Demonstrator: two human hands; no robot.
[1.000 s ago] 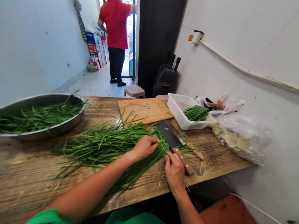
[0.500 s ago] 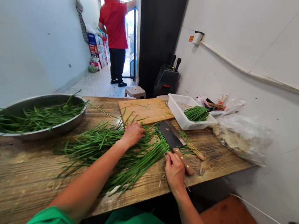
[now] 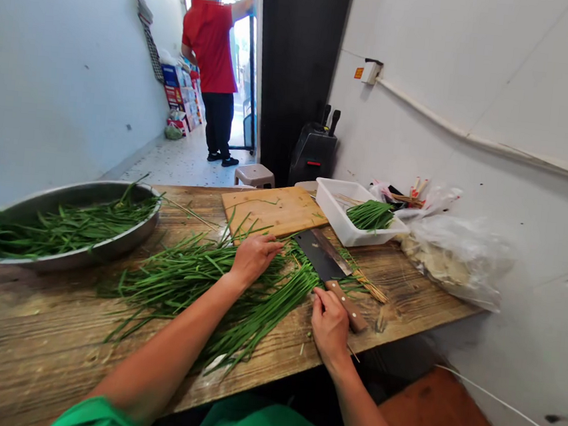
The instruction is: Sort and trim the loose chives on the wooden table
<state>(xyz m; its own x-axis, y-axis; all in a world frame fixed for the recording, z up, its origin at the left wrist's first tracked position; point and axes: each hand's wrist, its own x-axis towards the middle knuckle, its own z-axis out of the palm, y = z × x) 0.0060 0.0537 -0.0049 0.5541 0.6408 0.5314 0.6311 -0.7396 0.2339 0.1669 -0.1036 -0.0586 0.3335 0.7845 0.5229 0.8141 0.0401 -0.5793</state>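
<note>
Long green chives (image 3: 182, 273) lie in a loose heap across the wooden table, with a straighter bunch toward the right. Over the heap's far right part is my left hand (image 3: 256, 258), its fingertips pressed together; what they pinch, if anything, is too small to name. My right hand (image 3: 329, 323) is closed near the table's front edge, thumb against forefinger, beside the ends of the straight bunch. A thin bamboo skewer (image 3: 353, 354) shows its end behind this hand; the rest is hidden in the grip. Right against the hand lies a cleaver (image 3: 323, 255) with a brown handle.
A metal basin (image 3: 58, 259) of chives stands left. A cutting board (image 3: 277, 209), a white plastic tub (image 3: 332, 211) holding a chive bundle, loose skewers (image 3: 372, 286) and a plastic bag (image 3: 460, 263) lie beyond. A person in red (image 3: 212, 52) stands at the door.
My left hand has moved slightly right and up from the chives, its fingers now drawn to a pinch. My right hand stays by the cleaver handle. The view has shifted slightly.
</note>
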